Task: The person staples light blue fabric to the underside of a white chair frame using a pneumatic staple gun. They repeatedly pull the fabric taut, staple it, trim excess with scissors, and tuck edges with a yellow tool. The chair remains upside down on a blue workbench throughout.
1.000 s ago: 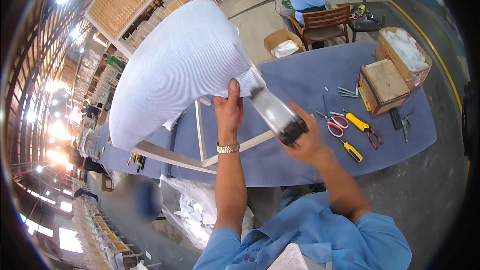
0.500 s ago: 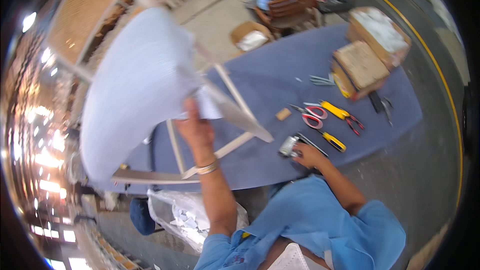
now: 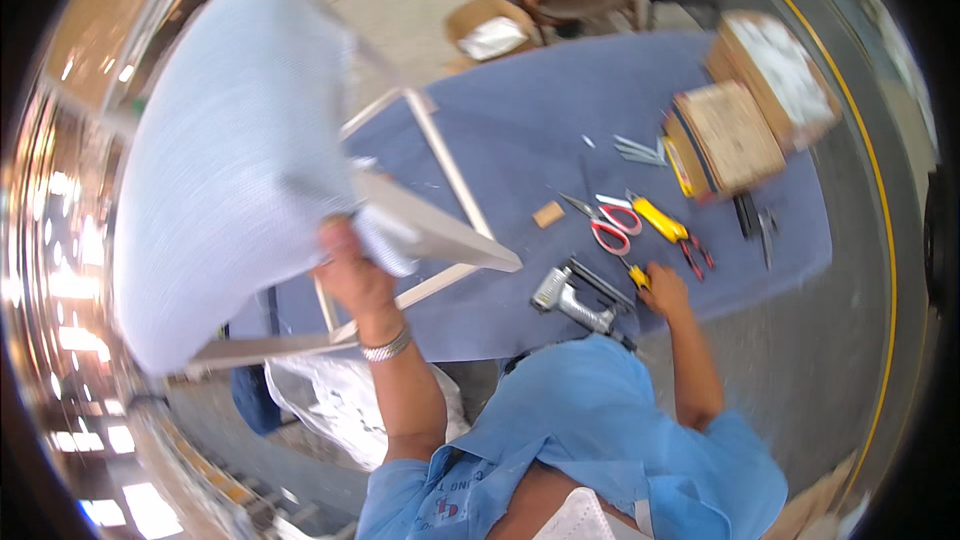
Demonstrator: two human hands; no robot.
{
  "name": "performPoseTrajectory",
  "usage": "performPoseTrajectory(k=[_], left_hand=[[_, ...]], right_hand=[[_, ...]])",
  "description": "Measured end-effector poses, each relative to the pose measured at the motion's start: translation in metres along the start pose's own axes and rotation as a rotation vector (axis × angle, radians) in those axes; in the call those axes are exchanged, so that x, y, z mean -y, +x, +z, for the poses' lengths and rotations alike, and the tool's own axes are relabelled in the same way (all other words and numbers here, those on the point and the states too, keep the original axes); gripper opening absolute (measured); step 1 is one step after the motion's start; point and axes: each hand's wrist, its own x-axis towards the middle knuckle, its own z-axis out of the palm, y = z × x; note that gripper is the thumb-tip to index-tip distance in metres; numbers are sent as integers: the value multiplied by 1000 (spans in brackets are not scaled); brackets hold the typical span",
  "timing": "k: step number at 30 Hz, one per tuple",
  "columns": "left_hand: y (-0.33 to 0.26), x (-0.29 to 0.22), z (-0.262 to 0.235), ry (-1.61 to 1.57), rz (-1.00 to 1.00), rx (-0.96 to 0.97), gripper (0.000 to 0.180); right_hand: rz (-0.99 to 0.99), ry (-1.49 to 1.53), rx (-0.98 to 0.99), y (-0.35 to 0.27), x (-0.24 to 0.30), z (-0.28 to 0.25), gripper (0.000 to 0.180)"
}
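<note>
A chair with a pale wooden frame and a light, fine-textured upholstered part (image 3: 225,155) stands at the left of the table. My left hand (image 3: 358,280) is closed on the lower edge of its upholstery, beside a loose flap of fabric. At the near edge of the table, my right hand (image 3: 664,293) has its fingers closed round the yellow handle of a screwdriver (image 3: 639,278). A silver staple gun (image 3: 585,310) lies just left of that hand. Red-handled scissors (image 3: 612,225) and yellow-and-red pliers (image 3: 672,228) are a little beyond it.
Two cardboard boxes (image 3: 738,135) stand at the table's far right, with a black-handled tool (image 3: 746,214) near them. Grey strips (image 3: 638,151) and a small tan block (image 3: 548,214) lie on the blue-grey tabletop (image 3: 520,120). A plastic bag (image 3: 325,400) is below; a person sits beyond.
My right hand has left the staple gun, moved right and closed on the screwdriver handle. My left hand still grips the chair upholstery. The whole view has shifted slightly.
</note>
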Motion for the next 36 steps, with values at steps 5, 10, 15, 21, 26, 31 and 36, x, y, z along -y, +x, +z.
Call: performPoseTrajectory(k=[5, 10, 15, 21, 26, 31, 36], left_hand=[[-1, -13, 13, -74, 4, -20, 43], [0, -19, 15, -34, 52, -4, 41], [2, -27, 16, -42, 12, 32, 59], [2, -38, 14, -130, -18, -20, 73], [-2, -26, 19, -140, -31, 32, 71], [6, -24, 9, -139, 17, 39, 66], [2, -21, 11, -97, -95, 133, 62]], right_hand=[[-198, -144, 57, -13, 5, -39, 37], [-721, 271, -335, -36, 80, -98, 33], [-1234, 305, -560, -93, 226, -205, 35], [-2228, 5, -749, -181, 333, -259, 37], [-2048, -342, -776, -114, 348, -284, 35], [-2314, -161, -741, -160, 341, -267, 39], [-2018, -219, -780, -119, 340, -305, 47]])
